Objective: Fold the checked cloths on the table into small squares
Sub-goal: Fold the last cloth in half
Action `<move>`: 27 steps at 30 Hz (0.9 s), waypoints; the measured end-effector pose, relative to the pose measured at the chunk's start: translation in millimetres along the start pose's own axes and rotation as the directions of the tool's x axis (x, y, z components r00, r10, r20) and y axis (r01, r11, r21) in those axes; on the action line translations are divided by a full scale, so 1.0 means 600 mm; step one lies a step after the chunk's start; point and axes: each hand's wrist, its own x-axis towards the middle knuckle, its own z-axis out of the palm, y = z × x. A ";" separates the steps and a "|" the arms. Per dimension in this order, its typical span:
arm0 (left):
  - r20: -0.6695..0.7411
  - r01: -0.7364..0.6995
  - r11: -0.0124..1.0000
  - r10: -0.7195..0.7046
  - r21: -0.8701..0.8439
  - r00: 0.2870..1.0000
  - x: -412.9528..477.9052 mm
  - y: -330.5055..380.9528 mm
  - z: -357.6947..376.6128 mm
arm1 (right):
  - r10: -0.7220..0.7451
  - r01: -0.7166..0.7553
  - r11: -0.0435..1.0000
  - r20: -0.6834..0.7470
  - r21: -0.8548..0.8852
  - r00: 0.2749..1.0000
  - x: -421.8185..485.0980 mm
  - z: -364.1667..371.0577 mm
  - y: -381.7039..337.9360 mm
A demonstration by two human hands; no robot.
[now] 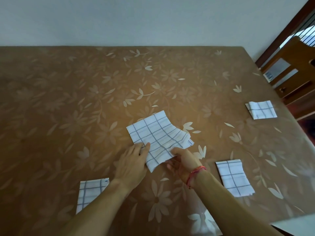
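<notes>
Checked cloth (159, 136), white with thin blue-grey lines, lies partly folded just below the centre of the frame, on a table (68, 99) with a brown cover printed with pale flowers and leaves. Its far part rests flat, while its near corner is lifted and rumpled between two hands.

The left hand (134, 160) lies palm down at the cloth's lower left edge, fingers fairly straight, thumb resting on top of the fabric. The right hand (182, 160), wearing a red thread bracelet (197, 171) at the wrist, grasps the cloth's lower right edge, thumb on top and fingers curled underneath.

Three more checked cloths are already folded small and lie well apart:
- lower-left cloth (90, 193), partly hidden by the left forearm
- lower-right cloth (234, 178), beside the right forearm
- far-right cloth (260, 109), near the table's right edge

A wooden chair (289, 68) stands at upper right, against a pale wall (136, 19).
</notes>
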 end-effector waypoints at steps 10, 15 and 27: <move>0.016 -0.040 0.999 0.040 -0.029 0.999 -0.019 -0.024 0.006 | -0.096 -0.041 0.546 -0.111 -0.837 0.989 -0.040 -0.047 -0.002; -0.028 -0.087 0.996 0.087 -0.011 0.996 -0.035 -0.040 0.007 | -0.566 0.367 0.214 0.192 -0.905 0.802 -0.004 -0.070 -0.001; -0.189 -0.103 0.995 0.099 -0.013 0.977 -0.041 -0.042 -0.001 | -0.581 0.450 0.010 0.361 -0.893 0.729 0.028 -0.072 0.003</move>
